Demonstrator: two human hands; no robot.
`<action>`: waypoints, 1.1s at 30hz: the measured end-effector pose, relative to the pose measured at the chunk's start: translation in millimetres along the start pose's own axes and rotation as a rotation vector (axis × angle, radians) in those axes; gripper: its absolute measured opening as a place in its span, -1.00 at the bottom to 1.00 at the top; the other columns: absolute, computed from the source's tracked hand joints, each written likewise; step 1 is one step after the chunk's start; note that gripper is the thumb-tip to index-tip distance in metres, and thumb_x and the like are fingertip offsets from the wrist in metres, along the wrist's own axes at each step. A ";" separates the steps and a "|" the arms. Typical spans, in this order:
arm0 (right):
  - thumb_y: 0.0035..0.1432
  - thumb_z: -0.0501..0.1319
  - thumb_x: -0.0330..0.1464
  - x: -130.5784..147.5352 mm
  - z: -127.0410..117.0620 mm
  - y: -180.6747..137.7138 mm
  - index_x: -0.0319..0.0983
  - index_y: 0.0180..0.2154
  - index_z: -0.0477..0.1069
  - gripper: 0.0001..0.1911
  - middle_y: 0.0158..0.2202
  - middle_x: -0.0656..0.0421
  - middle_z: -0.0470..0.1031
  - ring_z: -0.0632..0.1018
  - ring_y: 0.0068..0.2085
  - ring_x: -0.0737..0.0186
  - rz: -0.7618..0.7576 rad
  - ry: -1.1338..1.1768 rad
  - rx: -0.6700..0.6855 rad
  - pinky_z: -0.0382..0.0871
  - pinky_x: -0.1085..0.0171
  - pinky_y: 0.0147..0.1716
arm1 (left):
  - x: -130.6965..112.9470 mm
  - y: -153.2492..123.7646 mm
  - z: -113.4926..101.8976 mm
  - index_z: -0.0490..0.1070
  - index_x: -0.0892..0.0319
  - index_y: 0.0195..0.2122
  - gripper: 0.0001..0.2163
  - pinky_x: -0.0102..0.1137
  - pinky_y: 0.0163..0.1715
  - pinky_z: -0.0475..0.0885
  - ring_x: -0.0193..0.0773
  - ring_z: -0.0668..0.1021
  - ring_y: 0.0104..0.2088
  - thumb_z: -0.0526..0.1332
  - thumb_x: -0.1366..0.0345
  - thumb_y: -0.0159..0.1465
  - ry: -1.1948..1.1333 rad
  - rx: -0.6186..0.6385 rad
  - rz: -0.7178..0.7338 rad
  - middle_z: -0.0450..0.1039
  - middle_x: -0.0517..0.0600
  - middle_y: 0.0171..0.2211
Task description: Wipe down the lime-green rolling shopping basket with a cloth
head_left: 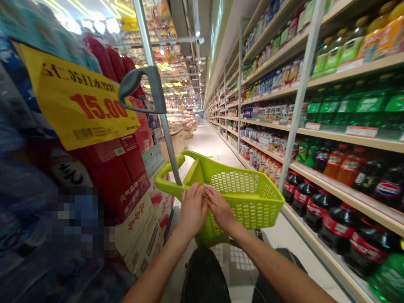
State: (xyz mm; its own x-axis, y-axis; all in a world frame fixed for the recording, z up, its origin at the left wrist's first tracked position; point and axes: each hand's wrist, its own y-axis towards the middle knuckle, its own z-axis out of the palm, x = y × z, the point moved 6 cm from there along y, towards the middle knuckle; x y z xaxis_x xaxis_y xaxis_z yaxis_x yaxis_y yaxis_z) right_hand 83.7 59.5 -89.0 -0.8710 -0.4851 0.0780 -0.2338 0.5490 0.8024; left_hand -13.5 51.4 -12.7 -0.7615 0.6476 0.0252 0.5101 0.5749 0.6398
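Bright lime-green plastic shopping basket (249,198) with small holes, down on the pale aisle floor (208,145), just in front of both hands. Left hand (193,208) and right hand (221,209) side by side on the near rim of the basket, fingers curled over the edge and touching each other. Grey metal pull handle (148,90) sticking up from the basket. Left of the basket, red cardboard boxes (123,172) under a yellow price sign (78,101). Right of the basket, shelves of soda bottles (334,168).

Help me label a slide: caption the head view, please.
Both hands, left hand and right hand, rest on the green basket rim in a supermarket drinks aisle.
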 end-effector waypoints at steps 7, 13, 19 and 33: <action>0.22 -0.05 -0.48 4.8 20.9 -75.7 -0.27 -0.07 0.36 -0.69 -0.04 0.11 0.43 0.34 0.07 0.21 -0.166 -0.123 0.046 0.38 0.19 -0.04 | 7.3 -17.9 49.1 0.14 0.26 0.12 -0.50 -0.01 0.14 0.01 -0.12 0.05 0.22 0.00 0.45 0.09 0.143 0.134 0.002 0.00 0.08 0.22; 0.21 -0.07 -0.53 -24.9 -28.9 -37.6 -0.29 0.01 0.28 -0.64 0.10 0.07 0.27 0.06 0.22 0.18 -0.088 -0.122 -0.050 0.19 0.05 0.11 | -14.9 -23.0 60.5 0.03 0.29 0.17 -0.43 -0.03 0.15 0.00 -0.14 -0.01 0.24 -0.01 0.48 0.07 0.163 0.150 0.026 -0.08 0.07 0.24; 0.22 -0.06 -0.51 -38.8 -35.3 -102.6 -0.26 -0.08 0.37 -0.68 -0.03 0.08 0.42 0.19 0.17 0.20 -0.115 -0.196 -0.024 0.35 0.12 0.00 | -35.3 -28.8 83.5 0.06 0.24 0.16 -0.45 -0.03 0.15 0.00 -0.13 0.01 0.23 0.01 0.42 0.09 0.145 0.250 0.115 -0.07 0.05 0.24; 0.21 -0.07 -0.52 -72.0 -67.5 -134.8 -0.27 -0.07 0.36 -0.66 -0.03 0.08 0.42 0.24 0.14 0.23 0.008 -0.299 -0.060 0.39 0.18 -0.04 | -91.1 -27.1 115.5 0.05 0.20 0.17 -0.44 -0.03 0.16 -0.02 -0.10 -0.03 0.24 0.05 0.36 0.10 0.176 0.334 0.255 -0.09 0.01 0.25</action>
State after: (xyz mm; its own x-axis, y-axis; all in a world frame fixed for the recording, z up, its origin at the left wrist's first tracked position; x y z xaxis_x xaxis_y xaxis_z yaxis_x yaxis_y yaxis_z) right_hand 207.1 -25.5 -162.8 -0.9634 -0.2540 -0.0860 -0.2083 0.5067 0.8366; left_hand 88.2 34.6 -121.0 -0.6366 0.7111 0.2985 0.7691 0.5566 0.3142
